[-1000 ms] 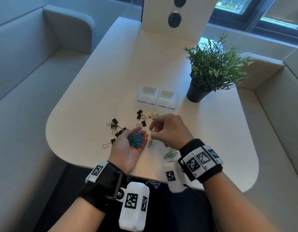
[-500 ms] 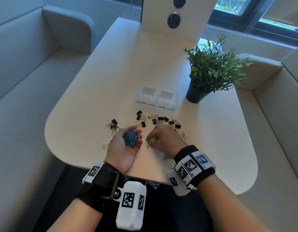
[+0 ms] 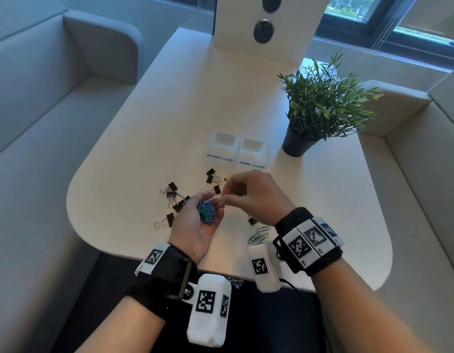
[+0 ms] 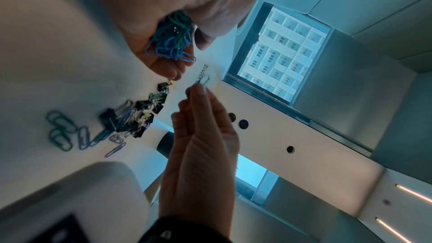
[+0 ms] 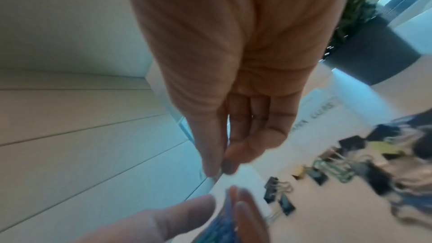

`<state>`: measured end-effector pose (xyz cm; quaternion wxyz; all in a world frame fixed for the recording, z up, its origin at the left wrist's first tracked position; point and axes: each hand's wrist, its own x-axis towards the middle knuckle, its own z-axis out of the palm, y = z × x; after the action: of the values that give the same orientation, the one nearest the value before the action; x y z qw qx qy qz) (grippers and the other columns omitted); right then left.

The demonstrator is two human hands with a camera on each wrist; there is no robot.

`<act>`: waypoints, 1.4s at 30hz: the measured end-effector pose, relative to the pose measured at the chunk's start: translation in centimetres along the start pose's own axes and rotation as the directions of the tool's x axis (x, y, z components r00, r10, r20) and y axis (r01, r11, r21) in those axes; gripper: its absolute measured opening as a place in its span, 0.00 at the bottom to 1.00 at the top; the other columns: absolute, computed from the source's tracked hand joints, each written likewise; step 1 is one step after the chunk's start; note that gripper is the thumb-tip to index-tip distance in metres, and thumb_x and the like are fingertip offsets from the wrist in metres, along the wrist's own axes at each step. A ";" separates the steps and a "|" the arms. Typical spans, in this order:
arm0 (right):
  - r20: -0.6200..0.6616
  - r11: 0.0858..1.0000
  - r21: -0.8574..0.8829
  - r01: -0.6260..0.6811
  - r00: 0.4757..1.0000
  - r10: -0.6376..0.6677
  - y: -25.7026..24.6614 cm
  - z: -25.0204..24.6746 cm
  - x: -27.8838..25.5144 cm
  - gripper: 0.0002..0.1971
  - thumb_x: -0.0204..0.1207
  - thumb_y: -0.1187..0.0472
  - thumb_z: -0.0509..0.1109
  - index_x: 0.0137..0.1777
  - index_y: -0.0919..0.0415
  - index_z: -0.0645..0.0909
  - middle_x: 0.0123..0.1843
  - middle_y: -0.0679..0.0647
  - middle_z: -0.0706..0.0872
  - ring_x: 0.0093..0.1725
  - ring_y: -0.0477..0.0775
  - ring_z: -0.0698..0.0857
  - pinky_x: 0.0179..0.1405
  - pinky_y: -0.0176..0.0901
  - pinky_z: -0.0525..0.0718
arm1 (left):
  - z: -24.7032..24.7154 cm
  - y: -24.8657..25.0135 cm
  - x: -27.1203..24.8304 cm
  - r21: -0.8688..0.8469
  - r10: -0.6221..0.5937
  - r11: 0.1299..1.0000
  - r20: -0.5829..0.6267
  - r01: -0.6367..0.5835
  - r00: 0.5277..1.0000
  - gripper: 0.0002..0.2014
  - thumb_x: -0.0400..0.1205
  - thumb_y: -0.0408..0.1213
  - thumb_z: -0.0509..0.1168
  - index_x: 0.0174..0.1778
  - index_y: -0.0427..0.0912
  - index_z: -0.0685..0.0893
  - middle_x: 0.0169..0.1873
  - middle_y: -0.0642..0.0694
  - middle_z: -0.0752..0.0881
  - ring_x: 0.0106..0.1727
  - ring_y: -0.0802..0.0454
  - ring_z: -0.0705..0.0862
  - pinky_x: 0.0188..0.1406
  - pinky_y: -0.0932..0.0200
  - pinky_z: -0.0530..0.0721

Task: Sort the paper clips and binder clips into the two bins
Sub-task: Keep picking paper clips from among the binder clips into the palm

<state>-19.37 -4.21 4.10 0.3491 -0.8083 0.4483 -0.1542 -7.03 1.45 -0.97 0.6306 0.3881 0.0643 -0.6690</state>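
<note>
Paper clips (image 3: 206, 209) form a blue and green bundle in the cupped palm of the left hand (image 3: 195, 225), whose fingers curl up round them. The right hand (image 3: 256, 197) is just beside it, above the table, thumb and forefinger pinching a single paper clip (image 4: 203, 81) at the bundle's edge. A few more loose paper clips (image 3: 259, 234) lie on the table (image 3: 170, 110) near the right wrist.

Handling, as a judgement: each clip is light, thin, springy wire, and the coated loops hook into one another readily. Take a lone clip across its flat faces with two fingertips. Keep the held bundle level, since a tilted palm could spill it.

Beyond the hands, black binder clips (image 3: 173, 194) are scattered on the table, some to the left, some farther out toward the bins. These look stiffer and heavier. The folded body gives a firmer hold than the wire handles, which swing.

Farther on stand two white bins, touching side by side: the binder clips bin (image 3: 224, 145) on the left and the paper clips bin (image 3: 254, 150) on the right, each labelled on its front. Both appear empty, so sorting is at an early stage. A potted plant (image 3: 320, 108) stands just right of the bins.
</note>
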 end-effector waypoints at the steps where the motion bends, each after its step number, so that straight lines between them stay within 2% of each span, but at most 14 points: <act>1: 0.028 1.000 -0.024 0.016 0.999 -0.016 -0.3 -0.1 0.0 0.06 0.72 0.57 0.78 0.43 0.59 0.89 0.35 0.47 0.88 0.34 0.39 0.83 0.37 0.27 0.81 | 0.2 -0.2 0.0 -0.013 -0.003 1.000 0.007 0.004 1.000 0.11 0.84 0.38 0.58 0.42 0.36 0.80 0.34 0.42 0.83 0.34 0.52 0.81 0.38 0.60 0.81; 3: -0.009 0.996 -0.087 0.033 0.999 -0.033 -0.1 -0.8 -0.3 0.07 0.72 0.53 0.77 0.42 0.56 0.89 0.35 0.45 0.87 0.33 0.39 0.81 0.34 0.27 0.79 | 0.5 -0.4 -0.1 -0.035 -0.025 0.999 0.019 0.026 1.000 0.11 0.84 0.38 0.58 0.42 0.35 0.81 0.35 0.41 0.83 0.36 0.50 0.81 0.39 0.60 0.82; 5: -0.071 0.990 -0.140 0.015 0.997 -0.025 1.3 -2.1 -1.0 0.05 0.70 0.55 0.77 0.42 0.55 0.89 0.36 0.45 0.88 0.33 0.38 0.81 0.33 0.26 0.77 | 0.5 -0.5 -0.1 -0.048 -0.067 0.996 0.034 0.068 0.997 0.11 0.83 0.38 0.58 0.42 0.36 0.81 0.36 0.41 0.83 0.36 0.50 0.82 0.35 0.62 0.84; 7: -0.031 0.976 -0.216 -0.023 0.999 0.017 3.0 -2.9 -2.2 0.03 0.70 0.60 0.76 0.42 0.55 0.89 0.37 0.46 0.87 0.33 0.38 0.80 0.35 0.29 0.77 | 0.4 -0.5 -0.1 -0.054 -0.100 0.993 0.043 0.102 0.994 0.10 0.82 0.38 0.58 0.42 0.36 0.81 0.36 0.42 0.82 0.34 0.51 0.81 0.31 0.64 0.83; 10: 0.048 0.940 -0.335 -0.067 0.995 0.088 4.9 -2.4 -3.5 0.06 0.72 0.63 0.74 0.47 0.54 0.88 0.40 0.44 0.82 0.37 0.41 0.79 0.40 0.34 0.77 | 0.4 -0.4 -0.3 -0.041 -0.105 0.993 0.037 0.106 0.994 0.11 0.83 0.39 0.58 0.45 0.37 0.81 0.35 0.43 0.81 0.33 0.53 0.79 0.26 0.66 0.82; 16: 0.053 0.919 -0.393 -0.024 0.997 0.049 4.9 0.6 -2.7 0.10 0.75 0.62 0.72 0.55 0.53 0.89 0.50 0.52 0.84 0.50 0.51 0.81 0.50 0.46 0.83 | 0.0 -0.1 -0.2 -0.018 -0.092 0.996 0.029 0.093 0.995 0.09 0.82 0.39 0.60 0.46 0.37 0.82 0.29 0.45 0.79 0.27 0.56 0.78 0.23 0.68 0.80; 20: 0.035 0.902 -0.432 0.029 0.999 -0.015 3.4 2.6 -1.2 0.10 0.78 0.57 0.71 0.57 0.52 0.88 0.51 0.53 0.82 0.53 0.52 0.79 0.44 0.41 0.74 | -0.3 0.2 0.0 -0.016 -0.074 0.997 0.031 0.074 0.997 0.09 0.82 0.37 0.60 0.45 0.36 0.82 0.26 0.46 0.81 0.26 0.56 0.80 0.23 0.67 0.81; 22: 0.037 0.907 -0.418 0.046 0.999 -0.034 2.6 2.8 -0.6 0.12 0.77 0.57 0.71 0.59 0.51 0.86 0.50 0.51 0.81 0.51 0.50 0.79 0.45 0.41 0.75 | -0.4 0.4 0.0 -0.036 -0.077 0.996 0.040 0.078 0.996 0.08 0.82 0.36 0.60 0.44 0.36 0.81 0.25 0.46 0.82 0.24 0.57 0.81 0.23 0.68 0.82; 24: -0.037 0.931 -0.364 0.006 0.999 -0.021 2.3 1.7 -0.2 0.15 0.76 0.60 0.70 0.62 0.51 0.84 0.48 0.47 0.79 0.47 0.46 0.78 0.46 0.40 0.77 | -0.5 0.4 0.0 -0.067 -0.088 0.994 0.054 0.091 0.995 0.07 0.82 0.34 0.60 0.46 0.36 0.81 0.26 0.46 0.83 0.24 0.57 0.81 0.23 0.69 0.82; 27: -0.158 0.945 -0.315 -0.087 0.987 0.039 3.2 -0.8 -0.3 0.14 0.75 0.65 0.69 0.58 0.52 0.87 0.43 0.47 0.81 0.43 0.48 0.80 0.46 0.42 0.82 | -0.9 0.4 0.1 -0.102 -0.087 0.991 0.056 0.092 0.995 0.08 0.82 0.33 0.59 0.51 0.35 0.82 0.28 0.45 0.83 0.25 0.57 0.81 0.24 0.68 0.82; 31: -0.056 0.925 -0.335 -0.179 0.984 0.170 4.7 -1.6 -1.6 0.10 0.72 0.65 0.72 0.50 0.53 0.90 0.44 0.49 0.86 0.43 0.50 0.84 0.48 0.49 0.87 | -0.9 0.3 -0.1 -0.126 -0.099 0.987 0.050 0.104 0.994 0.09 0.82 0.33 0.59 0.50 0.34 0.82 0.29 0.45 0.84 0.26 0.57 0.81 0.24 0.68 0.82; 34: -0.041 0.925 -0.332 -0.183 0.983 0.180 4.9 -1.2 -2.4 0.09 0.72 0.61 0.75 0.52 0.55 0.90 0.44 0.48 0.84 0.42 0.47 0.81 0.46 0.43 0.84 | -0.7 0.2 -0.2 -0.116 -0.105 0.987 0.044 0.109 0.994 0.08 0.81 0.33 0.59 0.45 0.34 0.83 0.29 0.44 0.85 0.26 0.56 0.82 0.24 0.68 0.82; 37: -0.042 0.930 -0.322 -0.177 0.984 0.172 4.9 -0.8 -2.4 0.10 0.71 0.56 0.76 0.52 0.56 0.89 0.42 0.47 0.82 0.42 0.48 0.80 0.45 0.46 0.84 | -0.5 0.1 -0.4 -0.117 -0.110 0.986 0.047 0.114 0.993 0.08 0.81 0.33 0.59 0.44 0.34 0.82 0.30 0.43 0.84 0.25 0.55 0.81 0.24 0.68 0.82; 42: -0.049 0.923 -0.348 -0.164 0.986 0.156 5.1 0.0 -1.9 0.08 0.72 0.57 0.75 0.49 0.56 0.89 0.41 0.46 0.80 0.42 0.48 0.80 0.44 0.46 0.83 | -0.4 0.3 -0.6 -0.098 -0.103 0.989 0.048 0.107 0.994 0.13 0.83 0.34 0.56 0.41 0.33 0.83 0.33 0.41 0.85 0.28 0.54 0.82 0.27 0.66 0.84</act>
<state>-23.57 -4.43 0.69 0.2062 -0.8167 0.5366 -0.0511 -6.65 2.06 -0.80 0.6145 0.3375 0.1048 -0.7054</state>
